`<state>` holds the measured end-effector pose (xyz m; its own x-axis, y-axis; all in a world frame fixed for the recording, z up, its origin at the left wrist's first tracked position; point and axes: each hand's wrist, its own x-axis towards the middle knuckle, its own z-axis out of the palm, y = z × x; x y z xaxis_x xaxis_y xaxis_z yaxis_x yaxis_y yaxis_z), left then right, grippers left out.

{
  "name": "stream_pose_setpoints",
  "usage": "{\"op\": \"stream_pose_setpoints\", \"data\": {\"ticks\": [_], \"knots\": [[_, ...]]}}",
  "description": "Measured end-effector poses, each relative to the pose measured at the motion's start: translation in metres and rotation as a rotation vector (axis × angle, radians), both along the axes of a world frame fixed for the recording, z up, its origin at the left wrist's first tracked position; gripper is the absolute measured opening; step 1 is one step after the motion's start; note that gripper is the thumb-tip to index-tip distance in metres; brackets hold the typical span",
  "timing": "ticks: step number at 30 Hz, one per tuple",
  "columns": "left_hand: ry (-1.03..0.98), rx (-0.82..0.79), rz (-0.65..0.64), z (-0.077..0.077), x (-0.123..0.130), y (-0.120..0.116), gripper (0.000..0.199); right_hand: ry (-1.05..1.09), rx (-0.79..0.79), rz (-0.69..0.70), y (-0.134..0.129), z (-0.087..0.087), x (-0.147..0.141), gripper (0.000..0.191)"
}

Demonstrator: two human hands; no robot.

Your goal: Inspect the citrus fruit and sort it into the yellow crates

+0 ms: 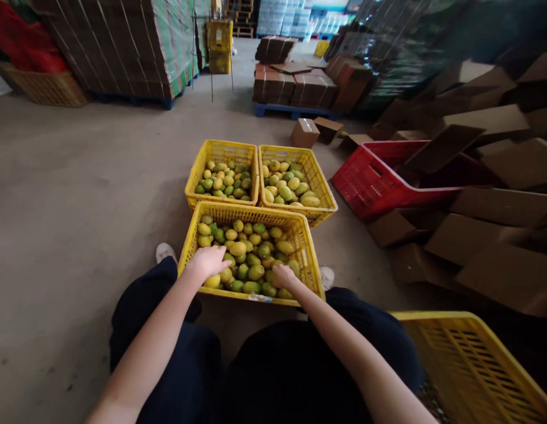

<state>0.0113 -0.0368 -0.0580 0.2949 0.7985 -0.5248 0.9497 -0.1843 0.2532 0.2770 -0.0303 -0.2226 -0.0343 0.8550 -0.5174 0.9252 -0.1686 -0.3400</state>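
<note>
Yellow-green lemon-like fruit (238, 248) sits in the near yellow plastic crate (305, 252), on the floor between the person's feet; left hand (206, 263) is palm-down over its left side, fingers extended, thumb apart. Right hand (282, 275) is at the fruit on the right side, fingers curled, can't tell if gripping any. Two more filled yellow crates (229, 153) stand just beyond, red crate (365, 188) off to the right.
</note>
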Motion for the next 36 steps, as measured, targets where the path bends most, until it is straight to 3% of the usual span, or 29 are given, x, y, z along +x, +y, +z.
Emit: {"op": "stream_pose_setpoints", "data": {"ticks": [6,11,15,19,23,25,27,30,33,36], "knots": [[0.032,-0.04,-0.055,0.01,0.007,0.001,0.051,0.176,-0.019,-0.239,0.0,0.022,-0.004,0.017],[-0.038,-0.021,0.005,0.005,0.008,0.002,0.052,0.561,0.01,-0.484,0.014,0.064,-0.014,0.023],[-0.34,0.124,0.062,0.003,0.014,0.0,0.065,0.993,-0.047,-0.521,0.018,0.113,-0.044,0.029],[-0.725,0.244,0.169,0.004,0.027,0.001,0.071,1.286,-0.054,-0.552,0.009,0.16,-0.072,0.025],[-1.052,0.24,0.354,0.007,0.034,0.007,0.06,1.47,-0.072,-0.617,0.002,0.182,-0.075,0.02],[-1.197,0.157,0.507,0.01,0.033,0.01,0.049,1.428,-0.077,-0.568,0.007,0.176,-0.065,0.028],[-1.314,0.034,0.704,0.014,0.029,0.012,0.042,1.224,-0.03,-0.475,0.018,0.158,-0.051,0.034],[-1.457,-0.128,0.969,0.02,0.018,0.015,0.037,0.499,0.165,-0.291,0.035,0.117,-0.029,0.021],[-1.566,-0.226,1.205,0.026,0.007,0.02,0.032,0.197,0.177,-0.234,0.034,0.071,-0.015,0.005],[-1.64,-0.293,1.415,0.03,-0.002,0.025,0.032,-0.004,0.149,-0.157,0.014,0.031,-0.009,0.019]]}}
